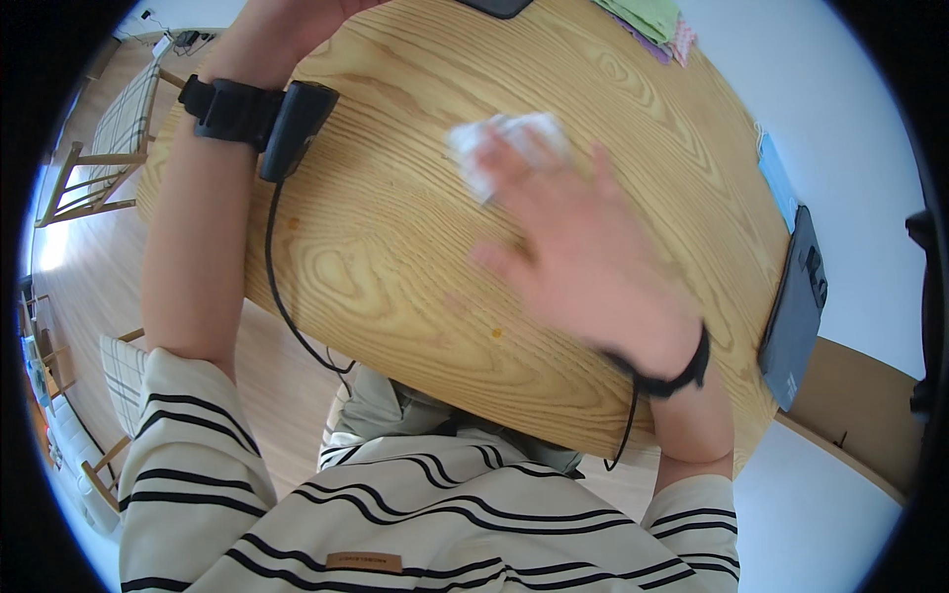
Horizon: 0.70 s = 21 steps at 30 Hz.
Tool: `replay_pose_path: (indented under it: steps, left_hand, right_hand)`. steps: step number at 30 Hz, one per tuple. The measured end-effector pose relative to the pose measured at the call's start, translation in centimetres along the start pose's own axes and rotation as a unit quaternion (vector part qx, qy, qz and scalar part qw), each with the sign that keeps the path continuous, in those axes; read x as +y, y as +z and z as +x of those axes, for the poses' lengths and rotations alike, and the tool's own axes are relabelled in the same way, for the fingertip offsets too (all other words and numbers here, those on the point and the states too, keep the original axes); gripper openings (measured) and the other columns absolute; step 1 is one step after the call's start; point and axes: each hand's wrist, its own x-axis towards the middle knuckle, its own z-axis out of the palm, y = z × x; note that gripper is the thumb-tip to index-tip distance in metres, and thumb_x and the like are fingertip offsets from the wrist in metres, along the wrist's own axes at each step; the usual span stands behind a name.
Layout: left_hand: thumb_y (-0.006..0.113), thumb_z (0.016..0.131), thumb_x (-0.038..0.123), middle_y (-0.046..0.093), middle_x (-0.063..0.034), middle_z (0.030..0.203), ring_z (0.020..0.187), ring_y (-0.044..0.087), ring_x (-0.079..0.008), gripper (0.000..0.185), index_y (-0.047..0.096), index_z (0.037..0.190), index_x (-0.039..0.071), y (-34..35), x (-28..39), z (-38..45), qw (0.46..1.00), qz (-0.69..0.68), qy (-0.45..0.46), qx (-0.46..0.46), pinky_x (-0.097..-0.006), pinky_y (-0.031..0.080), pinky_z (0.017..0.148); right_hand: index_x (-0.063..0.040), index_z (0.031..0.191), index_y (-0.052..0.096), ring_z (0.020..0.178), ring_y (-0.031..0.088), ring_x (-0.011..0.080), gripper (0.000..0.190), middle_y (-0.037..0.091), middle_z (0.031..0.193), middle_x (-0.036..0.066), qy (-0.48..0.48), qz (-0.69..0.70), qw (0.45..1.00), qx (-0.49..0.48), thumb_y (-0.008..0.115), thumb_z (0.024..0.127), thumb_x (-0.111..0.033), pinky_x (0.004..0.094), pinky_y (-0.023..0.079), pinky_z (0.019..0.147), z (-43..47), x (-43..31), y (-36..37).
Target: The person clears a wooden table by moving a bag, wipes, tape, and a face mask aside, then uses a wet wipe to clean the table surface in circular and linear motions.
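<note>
My right hand [586,252], blurred, lies over a folded white tissue or cloth [474,152] on the wooden table [652,170]. Its fingertips press the white piece against the tabletop, while the thumb and little finger stick out to the sides. At the top edge, my left hand [315,26] is mostly cut off; its fingers are out of view. Two small orange-brown spots mark the wood: one spot [497,333] near the front edge and another spot [293,223] beside my left forearm.
Folded cloths [649,21] and a dark flat object [500,6] lie at the far edge. On the right are a blue face mask [776,181] and a grey pouch [793,311] beside the wall. Cables hang from both wrist straps. Chairs [111,156] stand left.
</note>
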Motion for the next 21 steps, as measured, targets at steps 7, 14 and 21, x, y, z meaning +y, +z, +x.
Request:
replay_pose_path:
  steps: [7, 14, 21]
  left_hand:
    - [0.061, 0.104, 0.013, 0.070, -0.0021, 0.094, 0.084, 0.065, -0.0153, 0.009, 0.069, 0.102, 0.009, -0.3, 0.5, 0.5, 1.000, -0.009, 0.025, 0.013, -0.0331, 0.055, 0.080]
    - [0.060, 0.102, 0.010, 0.069, -0.0038, 0.094, 0.086, 0.066, -0.0172, 0.009, 0.067, 0.107, 0.006, -2.0, 0.4, 1.8, 0.997, -0.066, 0.036, -0.017, -0.0337, 0.054, 0.082]
    - [0.059, 0.101, 0.009, 0.070, -0.0071, 0.098, 0.088, 0.067, -0.0199, 0.012, 0.064, 0.111, 0.004, -1.8, 0.4, 2.4, 0.994, -0.096, 0.036, -0.025, -0.0348, 0.055, 0.085]
  right_hand:
    - [-0.006, 0.161, 0.041, 0.156, 0.034, 0.0385, 0.070, 0.041, 0.167, 0.015, 0.056, -0.003, 0.998, 0.042, 0.059, 0.105, -0.045, 0.0602, 0.022, 0.128, 1.1, 5.6, 0.3]
    - [-0.006, 0.158, 0.045, 0.154, 0.039, 0.0351, 0.073, 0.049, 0.161, 0.015, -0.133, 0.087, 0.987, 0.013, 0.067, 0.100, -0.044, 0.0593, 0.026, 0.126, 0.8, -3.3, 0.3]
    - [-0.002, 0.156, 0.047, 0.151, 0.044, 0.0332, 0.076, 0.051, 0.159, 0.017, 0.062, -0.021, 0.998, -0.001, 0.061, 0.101, -0.052, 0.0565, 0.027, 0.127, 2.0, 3.9, -1.1]
